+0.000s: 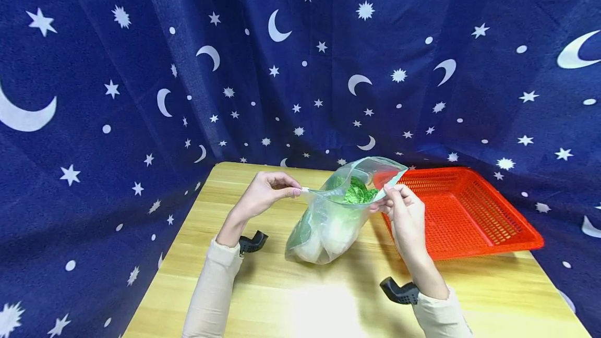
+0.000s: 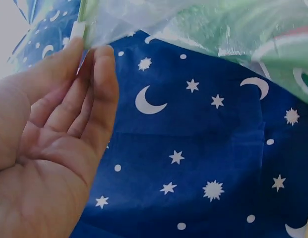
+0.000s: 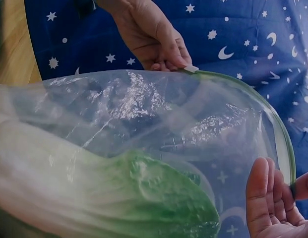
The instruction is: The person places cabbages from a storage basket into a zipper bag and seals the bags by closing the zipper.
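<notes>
A clear zip bag (image 1: 305, 228) stands tilted on the table with its mouth gaping upward. Inside it lies a leafy vegetable with white stalks and green leaves, like napa cabbage (image 3: 163, 183). My left hand (image 1: 267, 192) pinches the left corner of the bag's mouth, thumb against fingertips, at the white slider (image 3: 191, 69). On the other side, my right hand (image 1: 406, 218) pinches the rim near the right corner between thumb and fingers. In the left wrist view, the left hand (image 2: 59, 134) shows its palm, with the bag's edge at the fingertips.
A red plastic basket (image 1: 512, 213) sits on the right of the wooden table (image 1: 188, 270), just beyond the right hand. Behind the table hangs a dark blue curtain (image 1: 263, 77) with white moons and stars. Black wrist-worn devices (image 1: 399, 292) jut from both wrists.
</notes>
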The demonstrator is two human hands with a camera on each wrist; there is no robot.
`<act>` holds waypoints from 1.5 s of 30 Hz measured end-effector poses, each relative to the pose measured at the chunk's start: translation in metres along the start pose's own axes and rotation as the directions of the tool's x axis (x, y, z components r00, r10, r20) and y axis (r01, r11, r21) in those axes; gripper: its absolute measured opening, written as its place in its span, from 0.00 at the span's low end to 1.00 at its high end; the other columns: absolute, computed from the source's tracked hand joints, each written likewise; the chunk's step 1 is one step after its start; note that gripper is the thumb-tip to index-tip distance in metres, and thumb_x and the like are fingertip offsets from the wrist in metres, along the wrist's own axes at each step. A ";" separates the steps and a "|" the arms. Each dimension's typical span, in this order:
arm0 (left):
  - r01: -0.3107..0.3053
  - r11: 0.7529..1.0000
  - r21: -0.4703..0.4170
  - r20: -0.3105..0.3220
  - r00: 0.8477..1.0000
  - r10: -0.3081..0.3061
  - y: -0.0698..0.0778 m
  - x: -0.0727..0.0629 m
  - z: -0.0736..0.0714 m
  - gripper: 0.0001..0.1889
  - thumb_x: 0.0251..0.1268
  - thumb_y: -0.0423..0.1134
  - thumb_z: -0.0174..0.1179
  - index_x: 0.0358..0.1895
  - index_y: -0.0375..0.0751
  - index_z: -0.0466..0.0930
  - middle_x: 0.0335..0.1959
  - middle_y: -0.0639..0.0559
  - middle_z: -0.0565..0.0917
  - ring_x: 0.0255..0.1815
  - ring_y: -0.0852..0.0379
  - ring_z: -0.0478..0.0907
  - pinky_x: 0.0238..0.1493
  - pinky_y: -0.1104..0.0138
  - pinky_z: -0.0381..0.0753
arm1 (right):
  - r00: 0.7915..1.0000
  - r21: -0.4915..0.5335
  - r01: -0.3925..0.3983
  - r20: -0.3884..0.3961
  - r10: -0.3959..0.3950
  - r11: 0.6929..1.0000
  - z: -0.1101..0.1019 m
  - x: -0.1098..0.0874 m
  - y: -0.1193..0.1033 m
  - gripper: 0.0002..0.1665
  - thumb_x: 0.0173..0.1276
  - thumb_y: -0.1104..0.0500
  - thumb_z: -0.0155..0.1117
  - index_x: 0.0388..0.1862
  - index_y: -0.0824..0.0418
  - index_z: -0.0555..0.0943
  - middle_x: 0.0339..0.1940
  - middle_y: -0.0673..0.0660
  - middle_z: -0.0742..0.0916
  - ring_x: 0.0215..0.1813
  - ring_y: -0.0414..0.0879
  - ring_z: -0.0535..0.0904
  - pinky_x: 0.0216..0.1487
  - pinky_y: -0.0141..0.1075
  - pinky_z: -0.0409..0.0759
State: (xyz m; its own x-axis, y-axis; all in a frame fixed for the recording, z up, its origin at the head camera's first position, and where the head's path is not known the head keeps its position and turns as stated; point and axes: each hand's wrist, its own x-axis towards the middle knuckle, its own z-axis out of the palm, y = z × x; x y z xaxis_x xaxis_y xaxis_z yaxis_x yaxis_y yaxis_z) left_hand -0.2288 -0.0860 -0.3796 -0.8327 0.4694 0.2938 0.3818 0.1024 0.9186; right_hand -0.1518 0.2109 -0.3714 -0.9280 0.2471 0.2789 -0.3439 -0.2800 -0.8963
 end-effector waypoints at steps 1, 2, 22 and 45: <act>-0.008 1.000 0.002 -0.019 1.000 0.008 -0.001 0.001 0.000 0.09 0.57 0.42 0.68 0.38 0.43 0.85 0.34 0.52 0.86 0.35 0.54 0.84 0.39 0.64 0.83 | 1.000 -0.002 -0.004 0.000 0.004 1.000 0.000 0.000 0.000 0.10 0.73 0.62 0.55 0.32 0.67 0.76 0.21 0.56 0.85 0.22 0.46 0.82 0.28 0.35 0.83; -0.016 1.000 0.007 -0.040 0.999 0.016 -0.001 0.002 0.001 0.08 0.58 0.41 0.67 0.38 0.43 0.85 0.33 0.52 0.86 0.34 0.56 0.83 0.38 0.66 0.82 | 1.000 -0.005 -0.009 0.001 0.009 1.000 0.000 0.000 0.001 0.10 0.73 0.62 0.55 0.32 0.66 0.76 0.21 0.56 0.85 0.22 0.46 0.82 0.28 0.35 0.83; -0.423 0.896 0.136 -0.603 0.683 0.413 0.039 0.000 0.011 0.08 0.65 0.32 0.60 0.41 0.28 0.77 0.35 0.46 0.80 0.37 0.60 0.77 0.42 0.72 0.77 | 0.954 -0.149 -0.224 0.169 0.248 0.963 0.019 0.001 0.037 0.11 0.73 0.58 0.56 0.39 0.66 0.74 0.24 0.52 0.82 0.24 0.42 0.80 0.30 0.34 0.83; -0.246 0.941 0.234 -0.095 0.957 0.274 0.043 0.003 0.072 0.06 0.66 0.44 0.60 0.39 0.48 0.83 0.36 0.60 0.85 0.40 0.67 0.80 0.42 0.69 0.80 | 0.811 -0.614 0.583 0.404 -0.423 0.532 0.032 -0.017 0.011 0.15 0.54 0.64 0.75 0.41 0.55 0.86 0.39 0.48 0.87 0.39 0.40 0.80 0.43 0.29 0.75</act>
State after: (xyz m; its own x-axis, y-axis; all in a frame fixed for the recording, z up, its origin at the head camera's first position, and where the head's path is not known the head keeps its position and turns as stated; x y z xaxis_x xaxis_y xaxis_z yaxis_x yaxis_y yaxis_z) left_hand -0.1861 -0.0172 -0.3587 -0.7304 0.3940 0.5579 0.6578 0.1861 0.7298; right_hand -0.1444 0.1734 -0.3750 -0.6649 -0.0558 0.7449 -0.6364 0.5644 -0.5257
